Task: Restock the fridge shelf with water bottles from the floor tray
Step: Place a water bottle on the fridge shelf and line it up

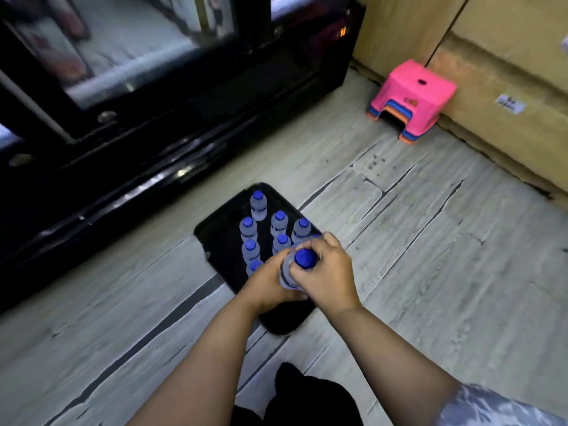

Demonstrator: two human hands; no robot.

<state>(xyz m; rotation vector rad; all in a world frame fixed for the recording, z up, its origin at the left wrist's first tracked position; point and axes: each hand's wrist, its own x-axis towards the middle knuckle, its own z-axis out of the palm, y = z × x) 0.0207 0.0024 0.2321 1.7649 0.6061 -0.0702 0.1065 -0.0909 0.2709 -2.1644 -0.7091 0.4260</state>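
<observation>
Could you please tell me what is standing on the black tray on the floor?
The black tray holds upright blue-capped water bottles. The left hand and right hand grip one bottle and hide whatever stands beneath them.

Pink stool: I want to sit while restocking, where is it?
In the head view's upper right, the pink stool stands on the floor against the cardboard boxes.

Pink stool (412, 96) — beside cardboard boxes (504, 78).

Shop back area: glass-door display fridge (129, 72), stacked cardboard cartons (507, 72), plastic stools (412, 96).
</observation>
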